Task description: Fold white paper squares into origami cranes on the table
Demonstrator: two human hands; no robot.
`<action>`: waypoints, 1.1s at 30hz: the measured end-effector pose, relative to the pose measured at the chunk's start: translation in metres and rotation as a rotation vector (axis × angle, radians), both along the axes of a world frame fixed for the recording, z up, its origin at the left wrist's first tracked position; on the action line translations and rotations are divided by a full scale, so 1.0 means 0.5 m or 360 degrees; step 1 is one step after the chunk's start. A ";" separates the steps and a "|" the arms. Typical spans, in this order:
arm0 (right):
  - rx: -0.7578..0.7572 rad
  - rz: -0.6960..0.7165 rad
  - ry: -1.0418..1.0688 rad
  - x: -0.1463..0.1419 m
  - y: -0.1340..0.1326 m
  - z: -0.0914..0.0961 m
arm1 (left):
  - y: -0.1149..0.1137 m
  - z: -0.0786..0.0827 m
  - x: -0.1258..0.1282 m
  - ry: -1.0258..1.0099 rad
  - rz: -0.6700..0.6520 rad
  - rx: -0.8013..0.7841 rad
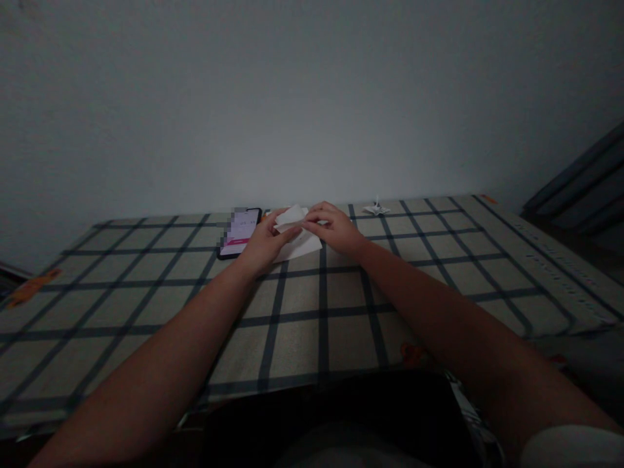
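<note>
Between my two hands is a folded piece of white paper (291, 216), held just above the table. My left hand (267, 242) pinches it from the left, thumb in front and fingers behind. On the other side my right hand (336, 227) has its thumb and fingertips closed on the paper's right edge. Beneath them a white sheet (305, 246) lies on the cloth, partly hidden by my hands. To the right, near the wall, stands a small white paper crane (377, 207).
A phone (238, 234) with a lit screen lies left of my left hand. The checked tablecloth (302, 338) covers the table, which meets a plain wall (312, 104) at the back. Dark slatted furniture (580, 175) stands at the right.
</note>
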State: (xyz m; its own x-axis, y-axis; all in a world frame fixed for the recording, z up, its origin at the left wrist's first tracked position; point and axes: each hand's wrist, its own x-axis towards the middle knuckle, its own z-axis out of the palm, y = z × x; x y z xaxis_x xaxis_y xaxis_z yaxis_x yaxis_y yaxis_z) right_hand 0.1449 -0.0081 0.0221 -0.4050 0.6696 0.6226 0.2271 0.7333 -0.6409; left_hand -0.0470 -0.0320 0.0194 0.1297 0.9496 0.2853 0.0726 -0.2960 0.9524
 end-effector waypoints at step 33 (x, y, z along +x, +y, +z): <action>-0.0549 0.0077 0.0249 -0.007 0.015 -0.012 | 0.001 -0.001 -0.007 0.0129 0.0162 0.0086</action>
State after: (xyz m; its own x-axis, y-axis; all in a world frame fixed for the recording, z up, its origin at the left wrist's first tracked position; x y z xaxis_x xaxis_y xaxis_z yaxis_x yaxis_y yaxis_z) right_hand 0.1413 -0.0004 0.0159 -0.3592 0.8330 0.4209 0.0771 0.4759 -0.8761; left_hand -0.0508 -0.0314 0.0189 0.0584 0.9426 0.3289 0.1811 -0.3340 0.9250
